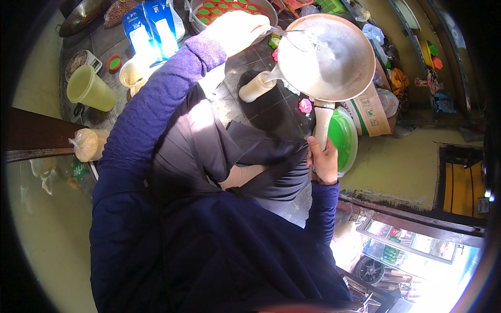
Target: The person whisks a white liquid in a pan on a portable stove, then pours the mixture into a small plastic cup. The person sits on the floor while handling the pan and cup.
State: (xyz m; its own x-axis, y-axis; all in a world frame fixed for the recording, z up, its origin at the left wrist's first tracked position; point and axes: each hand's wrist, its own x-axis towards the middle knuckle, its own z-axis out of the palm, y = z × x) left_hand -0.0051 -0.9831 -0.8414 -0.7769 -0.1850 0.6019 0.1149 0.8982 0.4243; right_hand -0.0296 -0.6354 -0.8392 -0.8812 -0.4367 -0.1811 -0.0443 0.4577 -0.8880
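Note:
My left hand [241,32], washed out by bright light, is closed round a metal whisk [301,36]. Its wires reach into a white-lined frying pan [342,96] with whitish liquid inside. My right hand [324,160] grips the pan's pale handle. The pan is held above the floor, in front of me and to the right. At its left rim a whitish strip, perhaps liquid, meets a pale cylinder-shaped container [255,87]; I cannot tell whether it is pouring. Beyond my left hand stands a round metal pan [194,22] of red cups with green contents.
Blue-and-white packs [151,32], a yellow-green plastic tumbler [90,89] and a kitchen scale [93,61] stand at the left. A green tub [344,140] and a cardboard box [373,112] lie by my right hand. A pink mould [305,106] rests on the dark tiles [266,112].

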